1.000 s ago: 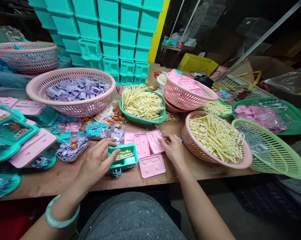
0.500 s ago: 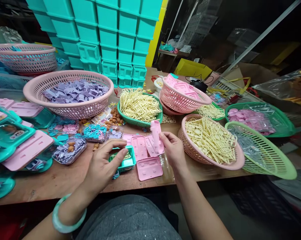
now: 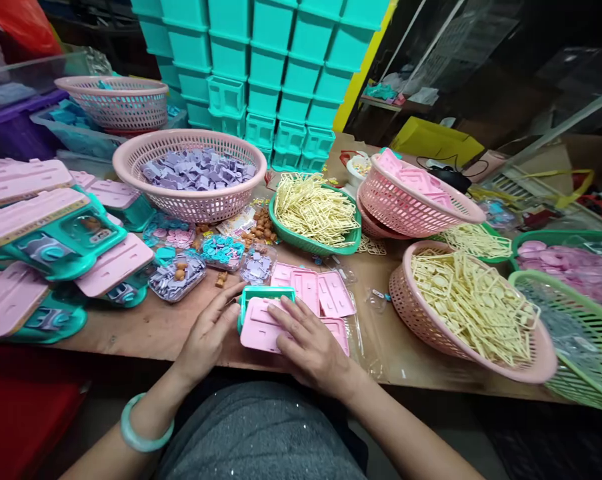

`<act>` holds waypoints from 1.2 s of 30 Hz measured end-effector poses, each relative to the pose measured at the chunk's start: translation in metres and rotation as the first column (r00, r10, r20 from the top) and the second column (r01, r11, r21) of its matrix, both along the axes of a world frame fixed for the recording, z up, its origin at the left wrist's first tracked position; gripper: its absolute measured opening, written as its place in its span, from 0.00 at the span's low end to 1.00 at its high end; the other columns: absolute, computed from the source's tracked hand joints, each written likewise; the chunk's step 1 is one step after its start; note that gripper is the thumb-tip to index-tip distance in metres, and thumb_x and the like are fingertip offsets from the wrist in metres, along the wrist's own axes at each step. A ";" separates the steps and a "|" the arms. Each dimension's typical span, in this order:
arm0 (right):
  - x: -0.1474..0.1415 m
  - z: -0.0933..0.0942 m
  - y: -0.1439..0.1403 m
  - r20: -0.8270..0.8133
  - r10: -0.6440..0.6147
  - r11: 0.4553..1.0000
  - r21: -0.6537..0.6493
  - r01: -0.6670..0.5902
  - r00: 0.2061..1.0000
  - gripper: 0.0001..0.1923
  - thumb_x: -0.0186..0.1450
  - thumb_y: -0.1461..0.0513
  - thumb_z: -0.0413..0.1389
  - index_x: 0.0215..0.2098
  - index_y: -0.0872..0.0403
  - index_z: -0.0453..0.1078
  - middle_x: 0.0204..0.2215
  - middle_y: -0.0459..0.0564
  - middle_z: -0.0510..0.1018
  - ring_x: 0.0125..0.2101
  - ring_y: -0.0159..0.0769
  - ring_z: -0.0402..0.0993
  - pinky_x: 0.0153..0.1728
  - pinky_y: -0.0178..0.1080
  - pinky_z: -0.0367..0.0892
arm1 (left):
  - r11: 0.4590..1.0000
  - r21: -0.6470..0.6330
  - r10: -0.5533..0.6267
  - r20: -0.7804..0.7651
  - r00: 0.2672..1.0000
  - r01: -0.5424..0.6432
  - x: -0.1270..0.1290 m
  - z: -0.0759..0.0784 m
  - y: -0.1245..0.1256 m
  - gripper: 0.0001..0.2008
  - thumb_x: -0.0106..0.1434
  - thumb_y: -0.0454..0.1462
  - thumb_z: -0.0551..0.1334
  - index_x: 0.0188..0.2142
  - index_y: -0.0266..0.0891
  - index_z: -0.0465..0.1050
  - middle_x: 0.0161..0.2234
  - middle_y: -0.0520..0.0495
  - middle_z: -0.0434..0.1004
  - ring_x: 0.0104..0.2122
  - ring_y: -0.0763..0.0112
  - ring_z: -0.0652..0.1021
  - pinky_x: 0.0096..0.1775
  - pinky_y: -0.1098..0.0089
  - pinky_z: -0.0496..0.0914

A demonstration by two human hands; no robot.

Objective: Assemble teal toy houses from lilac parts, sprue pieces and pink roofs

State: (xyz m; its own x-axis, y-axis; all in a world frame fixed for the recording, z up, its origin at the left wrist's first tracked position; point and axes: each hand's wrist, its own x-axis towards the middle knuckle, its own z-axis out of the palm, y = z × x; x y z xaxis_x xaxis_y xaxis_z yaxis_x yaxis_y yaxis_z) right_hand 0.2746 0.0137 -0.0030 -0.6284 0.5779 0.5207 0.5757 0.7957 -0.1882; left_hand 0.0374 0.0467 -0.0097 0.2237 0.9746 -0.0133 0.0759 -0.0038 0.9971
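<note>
at the table's near edge, your right hand [image 3: 311, 347] lies flat and open on the pink lid [image 3: 261, 327], pressing it onto the teal box [image 3: 263, 293], which your left hand [image 3: 208, 337] steadies with open fingers alongside. fitting seems underway; next needs even pressure.

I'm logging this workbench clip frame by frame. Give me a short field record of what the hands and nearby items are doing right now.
left hand: steadies the left side of the teal case
right hand: flat on the pink lid, pressing it onto the teal case
spare pink lids: flat on the table, just behind the case
near right: pink basket of cream parts
near left: stacked lidded cases
</note>
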 end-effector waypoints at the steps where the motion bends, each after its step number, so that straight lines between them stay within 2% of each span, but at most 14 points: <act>1: 0.000 0.000 -0.001 -0.012 -0.004 1.000 -0.010 0.003 1.000 0.05 0.69 0.67 0.54 0.41 0.52 0.69 0.63 0.63 0.72 0.69 0.50 0.59 0.62 0.61 0.67 | 1.000 0.004 -0.009 0.005 1.000 0.009 0.001 -0.004 -0.002 0.24 0.71 0.47 0.59 0.62 0.40 0.69 0.65 0.40 0.71 0.66 0.56 0.69 0.65 0.57 0.65; 4: 0.005 0.007 0.009 -0.024 -0.027 0.996 -0.090 0.024 0.999 0.01 0.70 0.65 0.55 0.40 0.52 0.67 0.65 0.66 0.69 0.67 0.50 0.63 0.61 0.61 0.68 | 0.999 0.031 -0.023 0.035 0.999 0.022 0.004 -0.010 0.000 0.25 0.70 0.45 0.59 0.63 0.39 0.67 0.66 0.39 0.69 0.66 0.56 0.69 0.65 0.57 0.65; 7: 0.008 0.016 0.024 0.025 -0.025 0.973 -0.228 0.030 0.999 0.08 0.70 0.57 0.59 0.42 0.52 0.66 0.67 0.69 0.64 0.68 0.55 0.60 0.61 0.63 0.65 | 0.999 0.029 -0.041 0.037 0.998 0.040 0.004 -0.014 0.004 0.25 0.69 0.43 0.58 0.63 0.38 0.68 0.66 0.38 0.69 0.66 0.56 0.69 0.66 0.55 0.64; 9: 0.009 0.022 0.032 0.030 0.009 0.948 -0.318 0.001 1.000 0.10 0.69 0.58 0.59 0.44 0.53 0.66 0.67 0.68 0.63 0.67 0.53 0.60 0.62 0.62 0.64 | 0.999 0.025 -0.037 0.038 0.999 0.036 0.003 -0.016 0.005 0.24 0.69 0.42 0.58 0.63 0.38 0.69 0.66 0.39 0.70 0.66 0.56 0.69 0.66 0.54 0.64; 11: 0.008 0.027 0.038 0.020 0.051 0.920 -0.389 -0.039 0.998 0.13 0.69 0.59 0.57 0.50 0.53 0.65 0.66 0.65 0.64 0.67 0.50 0.60 0.63 0.60 0.62 | 0.999 0.030 -0.029 0.045 0.999 0.028 0.004 -0.017 0.005 0.24 0.69 0.41 0.58 0.63 0.38 0.70 0.65 0.39 0.71 0.66 0.56 0.69 0.67 0.53 0.62; 15: 0.008 0.033 0.048 0.055 0.118 0.884 -0.460 -0.080 0.991 0.32 0.70 0.58 0.57 0.68 0.51 0.53 0.67 0.62 0.64 0.67 0.48 0.61 0.64 0.59 0.61 | 0.999 0.034 -0.027 0.060 0.998 0.025 0.004 -0.019 0.005 0.26 0.68 0.40 0.58 0.63 0.37 0.70 0.64 0.38 0.72 0.65 0.56 0.70 0.66 0.55 0.63; 19: 0.004 0.028 0.047 0.216 0.098 0.909 -0.417 0.001 0.972 0.41 0.70 0.54 0.58 0.74 0.50 0.45 0.71 0.61 0.59 0.68 0.53 0.57 0.65 0.63 0.58 | 0.999 0.027 -0.031 0.061 0.998 0.029 0.004 -0.018 0.004 0.26 0.70 0.40 0.56 0.65 0.36 0.68 0.66 0.38 0.69 0.66 0.56 0.69 0.67 0.54 0.62; 22: -0.004 0.022 0.038 0.367 -0.029 0.944 -0.297 0.146 0.930 0.47 0.66 0.48 0.61 0.75 0.49 0.45 0.72 0.60 0.57 0.71 0.62 0.49 0.66 0.71 0.49 | 0.999 0.042 -0.022 0.045 0.999 0.020 0.007 -0.021 0.003 0.28 0.72 0.44 0.55 0.67 0.35 0.64 0.69 0.38 0.64 0.69 0.56 0.64 0.69 0.53 0.56; 26: -0.015 0.020 0.030 0.490 -0.152 0.928 -0.228 0.294 0.858 0.50 0.64 0.43 0.62 0.75 0.50 0.47 0.73 0.60 0.53 0.72 0.66 0.45 0.66 0.74 0.45 | 0.995 0.096 -0.029 0.000 1.000 0.029 0.011 -0.028 0.001 0.32 0.72 0.48 0.56 0.70 0.38 0.60 0.72 0.40 0.57 0.72 0.56 0.57 0.72 0.53 0.48; 28: -0.015 0.023 0.029 0.501 -0.149 0.922 -0.241 0.302 0.853 0.52 0.63 0.41 0.62 0.75 0.51 0.46 0.74 0.62 0.49 0.72 0.68 0.43 0.66 0.74 0.46 | 0.993 0.111 -0.037 -0.020 0.999 0.039 0.011 -0.030 0.001 0.31 0.73 0.49 0.55 0.70 0.38 0.59 0.73 0.40 0.55 0.72 0.56 0.56 0.72 0.52 0.47; 30: -0.013 0.025 0.030 0.490 -0.113 0.928 -0.258 0.268 0.864 0.53 0.64 0.42 0.62 0.75 0.52 0.44 0.75 0.63 0.44 0.73 0.68 0.40 0.66 0.73 0.47 | 0.993 0.105 -0.047 -0.025 0.999 0.049 0.009 -0.032 0.001 0.31 0.73 0.50 0.54 0.71 0.38 0.57 0.73 0.38 0.56 0.71 0.55 0.58 0.71 0.51 0.50; 32: -0.009 0.023 0.029 0.465 -0.079 0.943 -0.252 0.218 0.882 0.49 0.67 0.47 0.61 0.76 0.51 0.42 0.75 0.62 0.41 0.73 0.65 0.37 0.67 0.71 0.48 | 0.991 0.120 -0.052 -0.026 0.998 0.055 0.007 -0.035 0.000 0.31 0.74 0.49 0.54 0.72 0.42 0.54 0.72 0.39 0.56 0.70 0.55 0.61 0.70 0.50 0.55; 34: -0.006 0.016 0.029 0.424 -0.072 0.955 -0.232 0.185 0.903 0.43 0.70 0.52 0.59 0.76 0.50 0.43 0.75 0.59 0.44 0.74 0.59 0.35 0.69 0.68 0.48 | 0.972 0.213 -0.077 -0.093 0.993 0.096 0.006 -0.039 -0.001 0.30 0.75 0.48 0.54 0.73 0.49 0.52 0.73 0.43 0.55 0.70 0.56 0.60 0.70 0.51 0.55; 36: -0.005 0.005 0.029 0.366 -0.074 0.961 -0.222 0.165 0.927 0.39 0.72 0.55 0.57 0.75 0.50 0.44 0.75 0.58 0.48 0.74 0.56 0.35 0.69 0.64 0.50 | 0.930 0.330 -0.098 -0.202 0.974 0.163 0.006 -0.045 -0.003 0.29 0.75 0.46 0.54 0.73 0.54 0.50 0.74 0.47 0.52 0.72 0.58 0.56 0.70 0.52 0.53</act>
State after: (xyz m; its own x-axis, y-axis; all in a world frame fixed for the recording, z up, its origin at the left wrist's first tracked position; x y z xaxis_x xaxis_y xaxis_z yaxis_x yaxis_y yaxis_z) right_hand 0.2700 0.0431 0.0024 -0.6624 0.7408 0.1119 0.7283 0.6717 -0.1357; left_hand 0.0432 0.0442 -0.0544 0.3744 0.8887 0.2645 0.2284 -0.3649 0.9026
